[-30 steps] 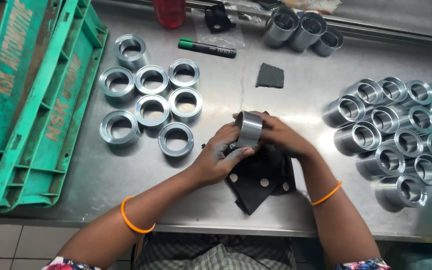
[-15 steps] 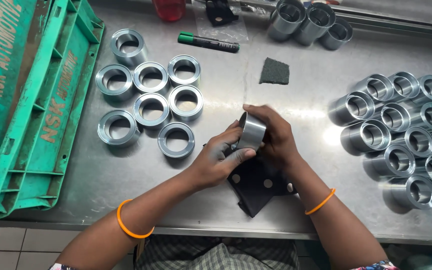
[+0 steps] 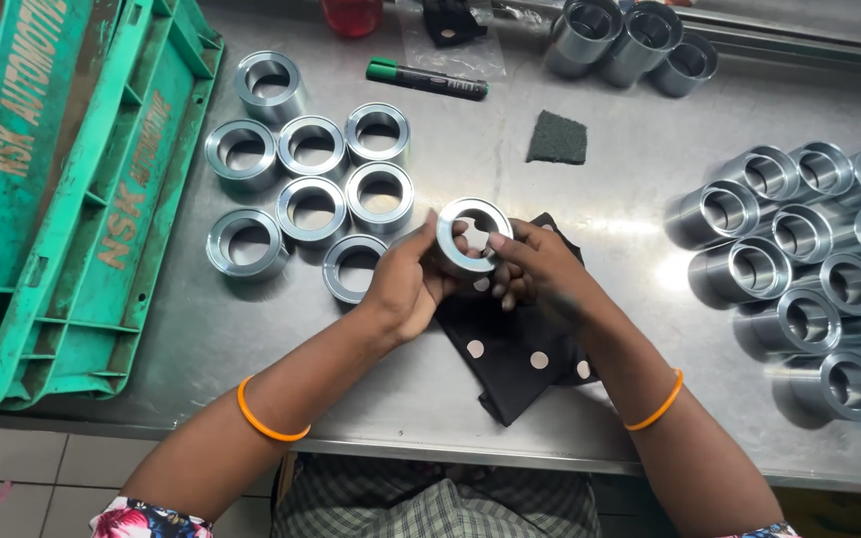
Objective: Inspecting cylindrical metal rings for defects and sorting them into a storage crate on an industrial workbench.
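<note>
Both my hands hold one shiny metal ring [image 3: 472, 235] above a black cloth with white dots [image 3: 515, 349] on the steel table [image 3: 510, 149]. My left hand [image 3: 409, 282] grips the ring's left side from below. My right hand [image 3: 538, 271] pinches its right rim, fingers partly inside the bore. The ring's open face points up at the camera. An orange bangle sits on each wrist.
Several upright metal rings [image 3: 313, 171] stand in a cluster to the left. Several metal sleeves [image 3: 809, 259] lie on their sides at the right, three more [image 3: 630, 38] at the back. Stacked green crates [image 3: 47, 189] fill the left. A green-capped marker [image 3: 427, 80] and a dark abrasive pad [image 3: 556, 138] lie beyond.
The ring has been turned in my hands from side-on to its open face pointing up. My hands stayed over the cloth.
</note>
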